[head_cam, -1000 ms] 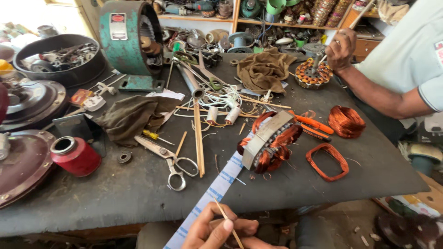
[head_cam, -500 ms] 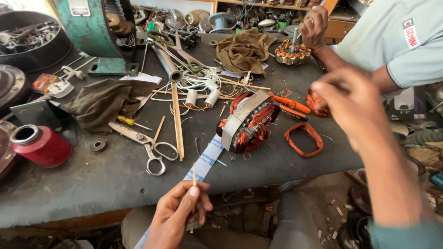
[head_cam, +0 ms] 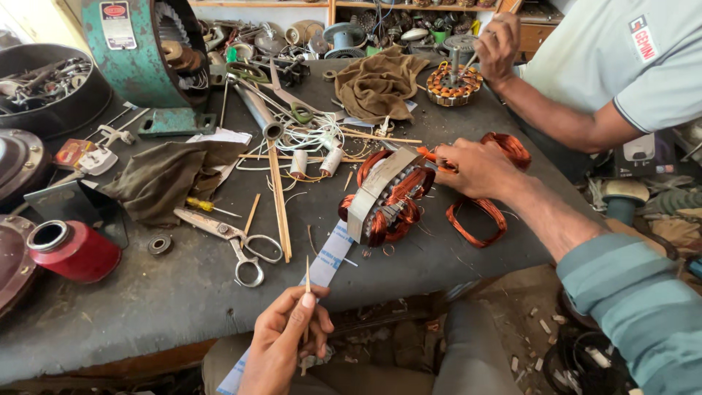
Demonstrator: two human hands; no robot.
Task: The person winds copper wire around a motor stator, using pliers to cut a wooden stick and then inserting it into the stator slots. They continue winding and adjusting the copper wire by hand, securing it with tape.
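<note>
My left hand [head_cam: 285, 344] sits at the near table edge, pinching a thin wooden stick [head_cam: 306, 281] upright. A white and blue paper strip [head_cam: 327, 256] runs from under that hand up to a motor stator [head_cam: 384, 197] with copper windings, lying on its side mid-table. My right hand [head_cam: 475, 168] reaches across to the right of the stator, its fingers closed on an orange-handled tool [head_cam: 428, 153] that lies against it. A loose copper wire coil [head_cam: 475, 219] rests just below that hand, and another coil [head_cam: 510, 148] lies behind it.
A co-worker's hand [head_cam: 499, 44] works on a second stator [head_cam: 453, 84] at the far right. Scissors [head_cam: 238, 245], wooden sticks [head_cam: 278, 197], a red spool [head_cam: 73, 250], brown cloths [head_cam: 168, 179] and a green machine [head_cam: 142, 55] crowd the left and back.
My right hand has come down from mid-air onto the orange-handled tool beside the stator. The left hand keeps the stick and has stayed near the table edge. The view has shifted slightly.
</note>
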